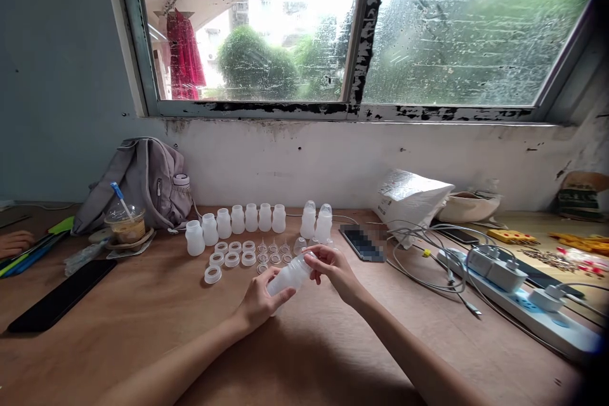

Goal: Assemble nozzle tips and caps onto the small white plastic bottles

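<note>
A translucent white baby bottle [288, 275] is held tilted above the table between both hands. My left hand [264, 296] wraps round its body, the thumb along the near side. The fingers of my right hand [330, 266] close on its upper right end and partly hide it. Behind my hands lie several white bottle collar rings [232, 259] and several clear nipples [273, 248]. Farther back stands a row of uncapped bottles [237, 219]. Two bottles with domed caps [323, 223] stand upright to their right. Clear domed caps [300, 245] sit partly hidden behind my right hand.
A grey backpack [147, 187], a drink cup [124, 222] and a black flat case [61, 296] are on the left. To the right are a phone [361, 242], tangled cables [423, 273], a silvery bag [412, 200] and a power strip [523, 304]. Another person's hand [15, 243] shows at the far left.
</note>
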Demonstrator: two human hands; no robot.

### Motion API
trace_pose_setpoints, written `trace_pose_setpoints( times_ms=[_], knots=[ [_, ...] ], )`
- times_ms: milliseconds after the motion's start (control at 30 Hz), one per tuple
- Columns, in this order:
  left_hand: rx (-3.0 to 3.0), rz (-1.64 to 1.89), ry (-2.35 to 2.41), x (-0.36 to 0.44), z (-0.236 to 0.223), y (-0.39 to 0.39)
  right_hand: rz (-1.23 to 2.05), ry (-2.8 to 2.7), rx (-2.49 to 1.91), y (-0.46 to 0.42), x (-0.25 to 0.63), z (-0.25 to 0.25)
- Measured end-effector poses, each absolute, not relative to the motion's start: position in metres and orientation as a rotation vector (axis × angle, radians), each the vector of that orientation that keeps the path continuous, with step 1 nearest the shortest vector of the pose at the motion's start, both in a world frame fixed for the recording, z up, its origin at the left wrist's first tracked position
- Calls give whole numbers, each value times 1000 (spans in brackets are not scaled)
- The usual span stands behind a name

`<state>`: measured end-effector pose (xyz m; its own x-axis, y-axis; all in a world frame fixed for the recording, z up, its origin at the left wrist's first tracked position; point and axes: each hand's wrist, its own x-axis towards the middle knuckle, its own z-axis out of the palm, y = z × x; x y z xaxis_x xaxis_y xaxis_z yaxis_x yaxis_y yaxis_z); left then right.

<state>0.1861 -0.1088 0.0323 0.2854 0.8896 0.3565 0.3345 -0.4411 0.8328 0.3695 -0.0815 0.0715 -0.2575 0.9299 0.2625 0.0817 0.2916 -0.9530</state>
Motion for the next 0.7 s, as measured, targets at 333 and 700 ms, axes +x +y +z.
trace_pose_setpoints(
  times_ms=[333,700],
  knots=[
    [1942,1195,1312,179,35,-107,385,-1726,-1358,-54,420,81],
    [1976,1180,1305,179,35,-108,20,-2169,-1647,-44,413,50]
  ],
)
